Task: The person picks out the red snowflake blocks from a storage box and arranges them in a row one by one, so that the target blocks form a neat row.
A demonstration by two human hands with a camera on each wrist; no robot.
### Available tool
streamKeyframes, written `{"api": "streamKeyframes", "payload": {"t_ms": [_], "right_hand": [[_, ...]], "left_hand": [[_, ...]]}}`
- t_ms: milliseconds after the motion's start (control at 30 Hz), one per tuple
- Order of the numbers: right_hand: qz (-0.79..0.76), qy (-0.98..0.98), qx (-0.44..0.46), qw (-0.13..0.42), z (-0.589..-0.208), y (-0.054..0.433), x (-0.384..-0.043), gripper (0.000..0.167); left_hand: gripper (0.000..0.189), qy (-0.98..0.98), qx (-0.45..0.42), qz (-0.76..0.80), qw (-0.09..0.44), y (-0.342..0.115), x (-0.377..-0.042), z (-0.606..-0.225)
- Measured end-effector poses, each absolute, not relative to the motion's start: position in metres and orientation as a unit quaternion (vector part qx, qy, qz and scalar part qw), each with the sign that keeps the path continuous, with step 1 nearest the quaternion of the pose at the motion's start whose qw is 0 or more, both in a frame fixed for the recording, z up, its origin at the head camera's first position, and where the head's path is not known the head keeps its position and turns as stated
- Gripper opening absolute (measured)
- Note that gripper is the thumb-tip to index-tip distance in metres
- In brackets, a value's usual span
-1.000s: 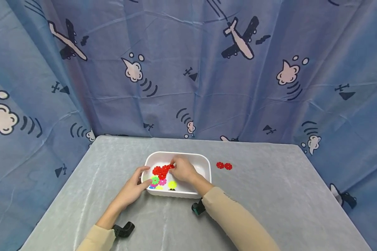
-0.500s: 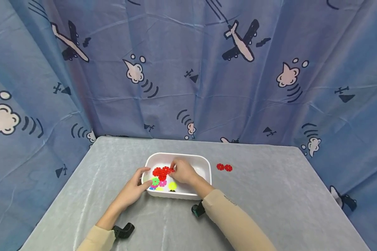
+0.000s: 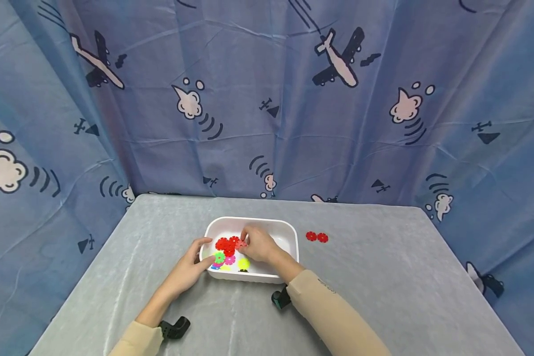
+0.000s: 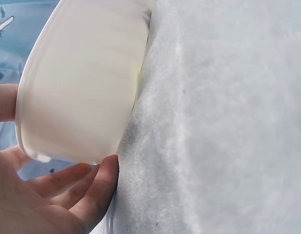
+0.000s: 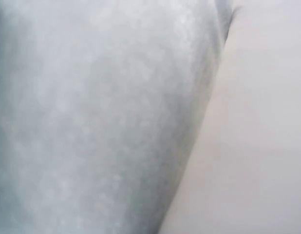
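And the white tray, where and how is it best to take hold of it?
I would grip the white tray by the rim at both short ends, coming from left and right. The rim stands out as a lip, and the left hand holds the left end. Small pieces lie inside, so gripping both ends should probably keep it level.

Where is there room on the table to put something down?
The grey table is bare right of the two red discs and left of the left hand. The white tray is crowded at its left with colourful discs; the right hand covers its middle.
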State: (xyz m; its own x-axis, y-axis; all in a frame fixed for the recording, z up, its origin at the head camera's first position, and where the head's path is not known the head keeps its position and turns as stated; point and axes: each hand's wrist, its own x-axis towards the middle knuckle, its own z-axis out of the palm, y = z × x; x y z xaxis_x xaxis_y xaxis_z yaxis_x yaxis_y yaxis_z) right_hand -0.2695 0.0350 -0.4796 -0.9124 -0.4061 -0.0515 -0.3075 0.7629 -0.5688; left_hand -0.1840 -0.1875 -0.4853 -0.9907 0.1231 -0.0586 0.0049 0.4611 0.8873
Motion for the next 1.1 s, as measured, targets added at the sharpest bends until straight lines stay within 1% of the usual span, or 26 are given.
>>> {"api": "streamKeyframes", "payload": {"t_ms": [267,467,600,800,1100], "right_hand": [[-0.314,0.923,-0.203,0.088,-0.473,0.042,-0.272,0.023],[-0.360,0.906,-0.199,0.102,-0.458,0.052,-0.269,0.024],[-0.378,0.900,-0.189,0.101,-0.447,0.061,-0.263,0.025],[-0.398,0.897,-0.174,0.082,-0.431,0.076,-0.253,0.023],[-0.455,0.871,-0.180,0.047,-0.416,0.106,-0.237,0.022]], "left_hand": [[0.052,0.854,0.041,0.516,0.054,-0.188,-0.185,-0.485],[0.052,0.854,0.043,0.515,0.056,-0.187,-0.185,-0.484],[0.052,0.855,0.039,0.514,0.059,-0.187,-0.184,-0.485],[0.052,0.855,0.037,0.514,0.057,-0.188,-0.184,-0.485],[0.052,0.859,0.034,0.508,0.057,-0.187,-0.183,-0.483]]}}
